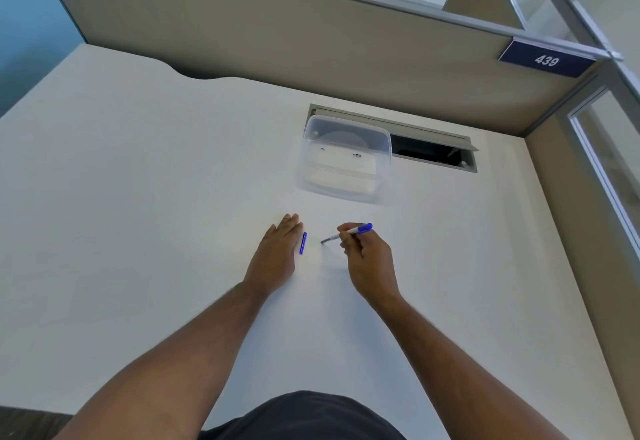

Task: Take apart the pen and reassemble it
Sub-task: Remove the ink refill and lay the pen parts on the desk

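Left hand (277,252) is lying flat, fingers extended together; right hand (367,259) is pinching, fingers curled.

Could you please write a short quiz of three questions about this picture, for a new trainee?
1. True or false: the blue cap is fitted on the pen.
2. Which hand holds the pen? A) the left hand B) the right hand C) neither
3. Fill in the missing word: the clear plastic box stands on the desk, ______ from the person than both hands.

Key:
1. False. The cap lies on the desk, just to the right of the left hand, which rests flat.
2. B. The right hand grips the pen, its tip pointing left.
3. Farther.
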`<act>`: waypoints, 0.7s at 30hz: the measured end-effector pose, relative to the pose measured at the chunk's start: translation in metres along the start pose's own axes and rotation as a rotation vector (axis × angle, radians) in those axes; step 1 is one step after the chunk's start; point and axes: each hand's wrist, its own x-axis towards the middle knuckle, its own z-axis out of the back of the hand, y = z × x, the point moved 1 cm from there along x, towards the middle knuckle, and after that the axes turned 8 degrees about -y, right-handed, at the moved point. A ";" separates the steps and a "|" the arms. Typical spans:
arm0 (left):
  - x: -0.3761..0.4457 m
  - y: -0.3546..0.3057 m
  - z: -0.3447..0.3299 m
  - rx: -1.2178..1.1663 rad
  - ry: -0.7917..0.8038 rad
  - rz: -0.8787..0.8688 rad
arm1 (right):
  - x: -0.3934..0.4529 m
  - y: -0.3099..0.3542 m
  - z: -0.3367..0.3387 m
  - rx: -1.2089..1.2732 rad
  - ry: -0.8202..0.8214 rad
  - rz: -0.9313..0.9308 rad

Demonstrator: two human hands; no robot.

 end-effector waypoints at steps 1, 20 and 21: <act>0.000 0.000 0.000 -0.001 -0.003 0.001 | -0.002 -0.001 0.001 -0.005 -0.010 0.030; 0.001 0.009 -0.009 -0.029 0.017 0.042 | -0.020 -0.028 0.009 -0.321 0.067 0.310; 0.001 0.009 -0.009 -0.030 0.019 0.045 | -0.018 -0.031 0.007 -0.382 0.122 0.323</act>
